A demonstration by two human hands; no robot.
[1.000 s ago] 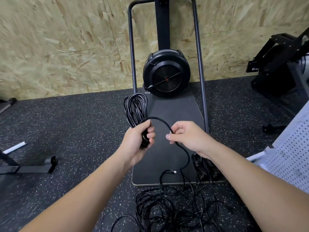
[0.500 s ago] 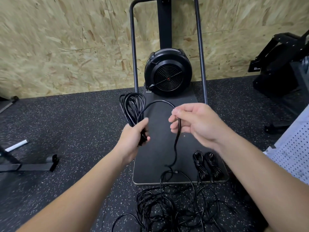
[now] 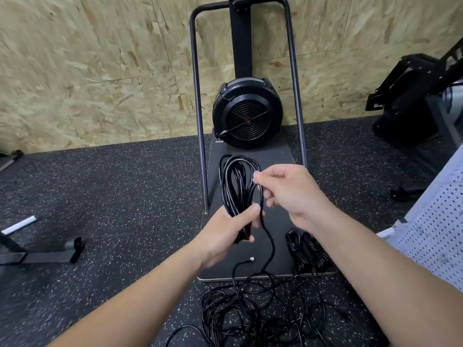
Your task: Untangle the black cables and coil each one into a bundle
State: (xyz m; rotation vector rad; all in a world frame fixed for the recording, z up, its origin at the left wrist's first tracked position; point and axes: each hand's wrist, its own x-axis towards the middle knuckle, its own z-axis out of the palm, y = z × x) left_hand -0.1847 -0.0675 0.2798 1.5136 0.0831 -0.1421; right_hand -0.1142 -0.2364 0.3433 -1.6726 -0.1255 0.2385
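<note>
Loops of black cable stand up from the left hand, which grips their gathered lower ends in a curled fist, thumb across the front; the coil's long axis runs from the fist toward twelve o'clock, its rounded top reaching toward the black fan housing. Just at two o'clock from that fist, the right hand pinches the free strand between thumb and forefinger, beside the coil's right edge and level with its upper half. From the pinch the strand drops toward six o'clock, passes close by the left thumb, curves over the dark platform and runs into the tangled heap on the speckled floor. A light-coloured plug end lies on the platform near the strand; whether it belongs to this cable I cannot tell. Two finished bundles lie side by side at four o'clock from the left hand, on the platform's near right corner. The next wrap, I judge, turns on this: the slack feeds from six o'clock while the coil points to twelve, so the right hand, being the nearer to the loop tops, should carry the strand up and over them and down to the left fist. The heap below may snag as slack is drawn.
</note>
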